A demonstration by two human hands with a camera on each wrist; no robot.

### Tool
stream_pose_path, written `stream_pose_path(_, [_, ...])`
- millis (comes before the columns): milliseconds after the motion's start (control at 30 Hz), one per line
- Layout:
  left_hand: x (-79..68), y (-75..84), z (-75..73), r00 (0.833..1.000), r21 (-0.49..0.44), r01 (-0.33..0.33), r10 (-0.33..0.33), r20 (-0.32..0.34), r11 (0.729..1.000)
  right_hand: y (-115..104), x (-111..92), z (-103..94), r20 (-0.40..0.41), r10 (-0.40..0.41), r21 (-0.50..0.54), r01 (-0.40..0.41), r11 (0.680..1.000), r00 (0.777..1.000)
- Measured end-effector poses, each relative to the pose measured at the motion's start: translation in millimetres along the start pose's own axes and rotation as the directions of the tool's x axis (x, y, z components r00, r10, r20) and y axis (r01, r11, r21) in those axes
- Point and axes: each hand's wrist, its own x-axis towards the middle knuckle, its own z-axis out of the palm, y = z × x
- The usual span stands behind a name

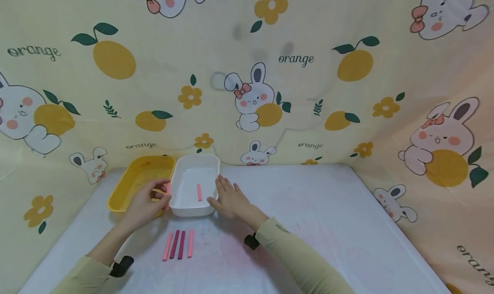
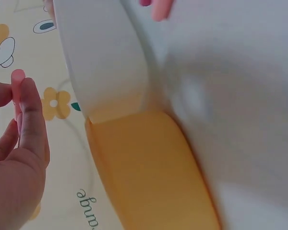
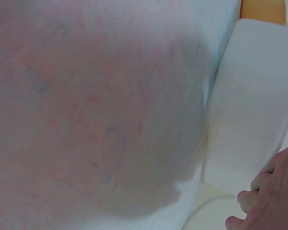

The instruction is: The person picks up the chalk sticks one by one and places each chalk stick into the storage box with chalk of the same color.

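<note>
A thin, round pink stick is pinched by the left hand's fingers; the right edge of the white plastic tray is touched by the right hand, thumb spread, perhaps against slipping.

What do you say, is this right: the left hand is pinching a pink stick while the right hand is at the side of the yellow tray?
Not quite: the right hand is at the side of the white tray, not the yellow tray, as the head view shows. The left hand is indeed pinching a pink stick.
</note>
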Motion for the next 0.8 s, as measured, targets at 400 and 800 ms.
stream_pose_path(400, [42.5, 15.9, 24.5, 0.992, -0.078, 0.095, -0.087, 0.093, 0.992, 1, 1, 0.8, 0.01, 0.01, 0.001, -0.01, 1.0, 1.0])
stream_pose_path(800, [88.9, 9.0, 58.9, 0.976, -0.08, 0.152, -0.137, 0.171, 0.985, 1, 1, 2.2, -0.004, -0.002, -0.006, 0.002, 1.0, 1.0])
